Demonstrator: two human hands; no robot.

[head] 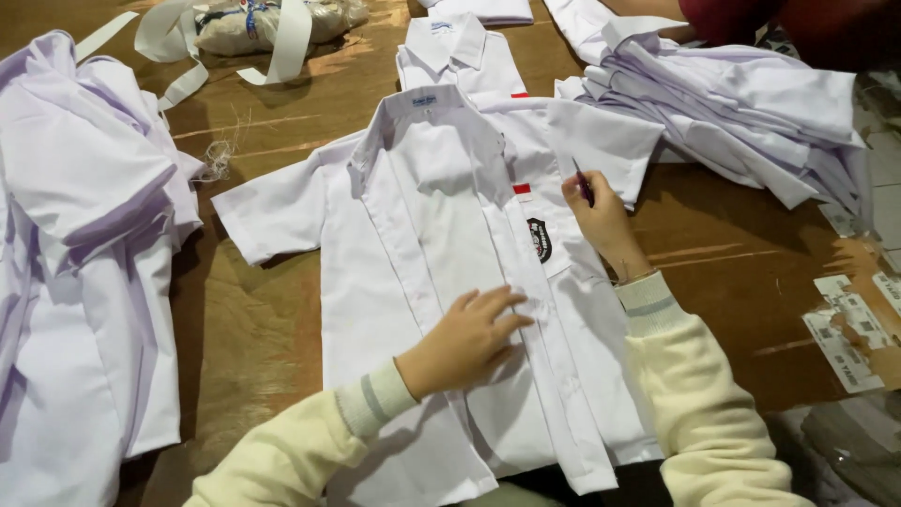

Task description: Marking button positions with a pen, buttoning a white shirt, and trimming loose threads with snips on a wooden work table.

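A white short-sleeved shirt (441, 235) lies face up on the brown table (253, 338), collar away from me. It has a red patch and a dark badge (539, 240) on its chest pocket. My left hand (465, 340) rests flat on the button placket, fingers spread. Beside the pocket, my right hand (601, 221) grips a small dark tool (583, 185), tip pointing up.
A heap of white shirts (80, 244) fills the left side. More white shirts (732, 103) are piled at the back right, and a folded shirt (460, 61) lies behind. A bag with white strips (253, 28) sits at the back. Paper labels (849, 338) lie at the right.
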